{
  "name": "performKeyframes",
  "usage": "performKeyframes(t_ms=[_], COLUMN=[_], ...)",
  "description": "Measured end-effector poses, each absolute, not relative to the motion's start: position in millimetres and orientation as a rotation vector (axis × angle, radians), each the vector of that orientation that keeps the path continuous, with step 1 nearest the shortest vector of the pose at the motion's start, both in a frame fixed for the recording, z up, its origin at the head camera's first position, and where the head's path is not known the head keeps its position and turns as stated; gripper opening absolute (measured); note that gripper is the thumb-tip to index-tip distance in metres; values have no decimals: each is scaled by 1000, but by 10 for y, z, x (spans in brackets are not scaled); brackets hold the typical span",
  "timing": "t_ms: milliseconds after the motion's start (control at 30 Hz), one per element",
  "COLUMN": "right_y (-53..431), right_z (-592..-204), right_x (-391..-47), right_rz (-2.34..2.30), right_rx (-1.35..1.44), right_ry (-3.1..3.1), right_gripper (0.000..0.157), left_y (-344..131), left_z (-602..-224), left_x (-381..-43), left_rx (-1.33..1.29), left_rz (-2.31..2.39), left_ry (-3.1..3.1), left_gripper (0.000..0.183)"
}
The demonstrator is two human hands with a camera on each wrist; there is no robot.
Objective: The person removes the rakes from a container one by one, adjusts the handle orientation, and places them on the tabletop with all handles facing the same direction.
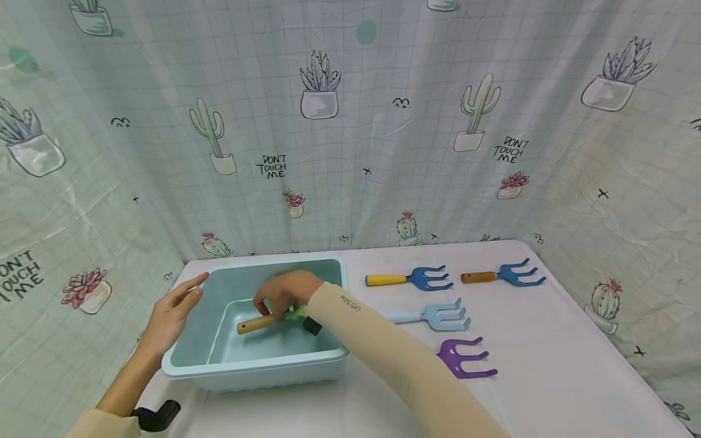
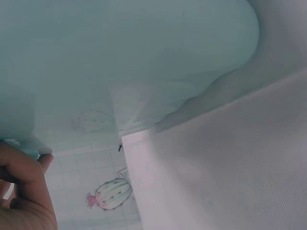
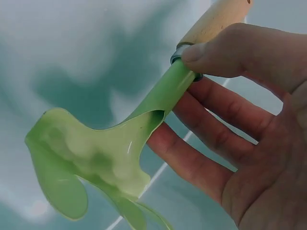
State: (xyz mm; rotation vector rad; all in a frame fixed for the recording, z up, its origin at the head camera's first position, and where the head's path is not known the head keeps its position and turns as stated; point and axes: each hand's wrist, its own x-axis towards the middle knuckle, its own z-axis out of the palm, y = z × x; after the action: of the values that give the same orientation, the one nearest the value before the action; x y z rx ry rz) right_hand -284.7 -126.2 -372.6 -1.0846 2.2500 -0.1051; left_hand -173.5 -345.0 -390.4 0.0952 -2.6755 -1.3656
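My right hand (image 1: pixel 285 292) reaches down into a pale blue-green plastic basin (image 1: pixel 257 364). It pinches a green hand fork (image 3: pixel 96 148) near the metal collar, where the wooden handle (image 1: pixel 254 324) meets the green neck. In the right wrist view the thumb (image 3: pixel 206 55) lies over that collar, with the fingers behind the neck and the broad prongs pointing down and left. My left hand (image 1: pixel 170 313) holds the basin's left rim, thumb toward the inside. From the left wrist view, a bent finger (image 2: pixel 29 177) sits against the basin's outer wall.
Right of the basin lie a yellow-handled blue fork (image 1: pixel 427 278), a brown-handled blue fork (image 1: pixel 515 274), a light blue fork (image 1: pixel 446 316) and a purple fork (image 1: pixel 460 359), partly behind my right sleeve (image 1: pixel 394 359). A cactus-print curtain (image 1: pixel 350 140) hangs behind the white table (image 1: pixel 547 365).
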Motion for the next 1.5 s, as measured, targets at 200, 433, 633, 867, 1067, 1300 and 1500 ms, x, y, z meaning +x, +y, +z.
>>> performKeyframes(t_ms=[200, 433, 633, 867, 1067, 1300, 1500], right_y=[-1270, -1275, -1279, -1308, -1284, -1221, -1135], right_z=[-3697, -3675, -3626, -3524, -3384, -3137, -2935], right_x=[-2864, -2861, -2824, -2798, -2755, -2665, -2609], right_rz=[-111, -83, -34, -13, -2, 10, -3], right_rx=[-1079, -1123, -1247, -1368, -1397, -1409, -1464], right_ry=[2255, 2289, 2327, 2326, 2360, 2405, 2421], right_gripper=[24, 23, 19, 19, 20, 22, 22], left_y=[-3453, -3453, -3459, -3464, -3465, -3469, -3462], left_z=[-3905, -3906, -3904, -3911, -3908, -3909, -3916], left_x=[-1739, -1742, -1738, -1742, -1744, -1745, -1757], left_rx=[103, 101, 91, 100, 81, 83, 96], left_rz=[-1402, -1404, -1406, -1413, -1392, -1374, -1370], left_ry=[-2657, -2652, -2656, -2660, -2661, -2670, -2672], left_gripper=[56, 56, 56, 57, 56, 57, 56])
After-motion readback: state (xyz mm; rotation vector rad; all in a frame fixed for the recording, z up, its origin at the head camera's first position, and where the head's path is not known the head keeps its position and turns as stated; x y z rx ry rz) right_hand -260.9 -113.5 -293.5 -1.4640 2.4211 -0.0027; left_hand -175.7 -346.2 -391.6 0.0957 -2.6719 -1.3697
